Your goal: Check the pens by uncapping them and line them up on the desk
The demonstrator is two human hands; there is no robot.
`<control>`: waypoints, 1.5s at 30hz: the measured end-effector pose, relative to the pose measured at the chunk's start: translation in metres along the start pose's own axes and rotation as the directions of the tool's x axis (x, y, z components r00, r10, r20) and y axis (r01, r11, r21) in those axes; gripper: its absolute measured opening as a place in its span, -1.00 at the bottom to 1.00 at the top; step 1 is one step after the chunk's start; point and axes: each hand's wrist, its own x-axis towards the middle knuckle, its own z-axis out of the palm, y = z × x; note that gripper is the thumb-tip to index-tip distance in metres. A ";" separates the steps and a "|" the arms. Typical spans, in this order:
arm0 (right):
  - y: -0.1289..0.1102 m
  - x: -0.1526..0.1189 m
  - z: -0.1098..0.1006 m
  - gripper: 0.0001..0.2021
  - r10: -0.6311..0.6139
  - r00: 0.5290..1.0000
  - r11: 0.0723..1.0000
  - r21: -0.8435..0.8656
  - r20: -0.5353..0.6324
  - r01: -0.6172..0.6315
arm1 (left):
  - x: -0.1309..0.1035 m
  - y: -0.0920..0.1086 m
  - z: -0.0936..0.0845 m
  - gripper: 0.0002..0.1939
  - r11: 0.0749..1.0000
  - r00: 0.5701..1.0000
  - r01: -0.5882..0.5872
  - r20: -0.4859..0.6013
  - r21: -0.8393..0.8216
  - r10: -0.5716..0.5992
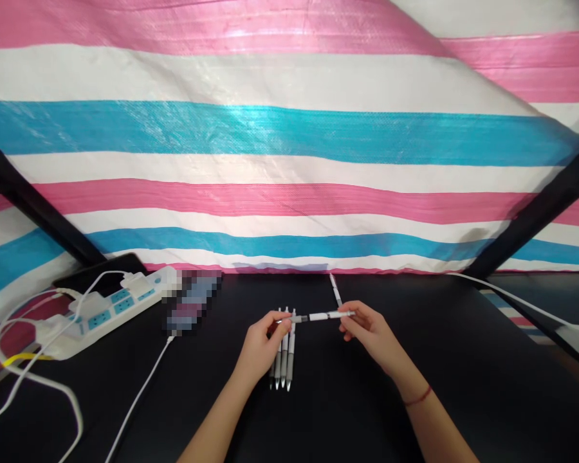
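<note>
Here, the left hand (pixel 264 342) has its grip closed on a grey pen piece (pixel 300 319), the right hand (pixel 372 329) on a white pen barrel (pixel 320 316), end to end; pens (pixel 284 361) lie by the left hand on the worktop (pixel 347 405).

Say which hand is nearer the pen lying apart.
Right. The right hand is at the near end of the lone pen; the left hand is farther left, by the row of pens.

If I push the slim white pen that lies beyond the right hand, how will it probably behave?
The pen may roll easily, since its barrel looks round and the black tabletop smooth. It seems stiff and light, being straight and thin.
</note>
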 end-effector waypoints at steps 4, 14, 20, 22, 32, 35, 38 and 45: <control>-0.002 0.001 -0.005 -0.67 -0.003 0.998 1.000 0.003 -0.061 0.003 | 0.002 -0.001 -0.002 -0.64 0.999 1.000 0.017 -0.010 -0.039 -0.018; -0.005 0.004 -0.022 -0.57 0.036 0.975 0.997 0.077 -0.220 -0.019 | 0.003 -0.001 -0.006 -0.63 0.996 0.999 0.019 -0.033 -0.084 -0.022; -0.006 0.004 -0.028 -0.55 0.043 0.972 0.996 0.086 -0.231 -0.024 | 0.006 -0.002 -0.007 -0.61 0.993 0.997 0.039 -0.067 -0.115 -0.047; -0.007 0.003 -0.029 -0.55 0.040 0.972 0.997 0.079 -0.230 -0.022 | 0.006 -0.003 -0.007 -0.60 0.991 0.996 0.047 -0.072 -0.122 -0.056; -0.013 0.001 -0.028 -0.59 0.017 0.975 0.998 0.059 -0.220 -0.004 | 0.005 -0.002 -0.007 -0.61 0.995 0.997 0.035 -0.058 -0.096 -0.041; -0.015 -0.001 -0.025 -0.58 0.007 0.977 0.998 0.055 -0.214 0.005 | 0.004 -0.001 -0.007 -0.61 0.996 0.998 0.029 -0.056 -0.085 -0.034; -0.015 -0.002 -0.024 -0.58 0.012 0.978 0.999 0.047 -0.208 -0.002 | 0.003 0.000 -0.006 -0.62 0.996 0.999 0.021 -0.044 -0.083 -0.025; -0.017 -0.004 -0.019 -0.64 0.003 0.993 1.000 0.013 -0.120 -0.001 | 0.001 0.003 -0.002 -0.63 0.997 0.999 0.012 -0.036 -0.074 -0.015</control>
